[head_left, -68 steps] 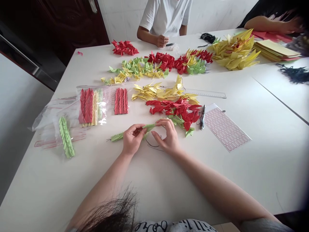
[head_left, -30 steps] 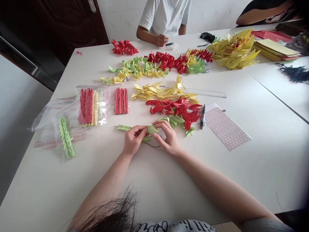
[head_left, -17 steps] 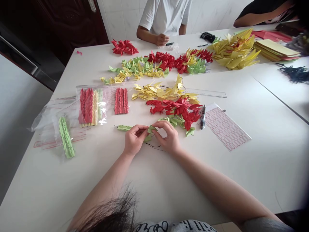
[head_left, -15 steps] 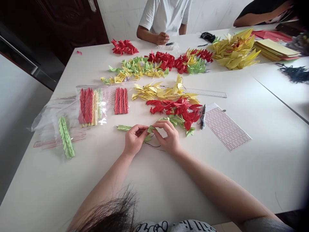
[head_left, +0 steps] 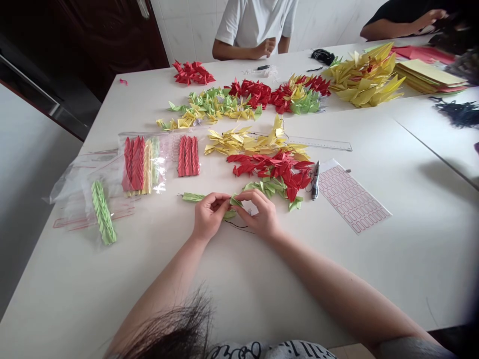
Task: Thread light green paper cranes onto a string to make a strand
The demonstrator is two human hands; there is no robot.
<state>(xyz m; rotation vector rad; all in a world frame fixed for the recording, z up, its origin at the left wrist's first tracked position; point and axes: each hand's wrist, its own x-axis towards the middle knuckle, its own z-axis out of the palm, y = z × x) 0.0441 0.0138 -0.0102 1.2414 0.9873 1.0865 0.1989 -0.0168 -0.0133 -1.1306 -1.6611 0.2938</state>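
Note:
Between both hands is a green folded paper crane [head_left: 235, 201], pinched from either side by fingertips. My left hand [head_left: 209, 212] is closed on its left edge, above a strand of flattened green cranes [head_left: 192, 197] that pokes out to the left. My right hand [head_left: 263, 214] grips the other edge between thumb and forefinger. A dark thread [head_left: 235, 225] trails over the table below the fingers. Just beyond my right hand lie loose green cranes [head_left: 271, 187] and a heap of red cranes [head_left: 279, 167]. Fingers hide part of the held paper.
Left are clear bags with folded strands [head_left: 134, 164], a green strand [head_left: 103, 212] and red strands [head_left: 188, 156]. Yellow cranes [head_left: 243, 142], a ruler [head_left: 322, 143], a pen [head_left: 315, 180] and a label sheet [head_left: 352, 197] lie ahead. A person [head_left: 258, 30] sits opposite.
The green crane has tilted slightly between my fingertips, and my right fingers have shifted a little. Across the table, the person in white has raised a hand off the tabletop.

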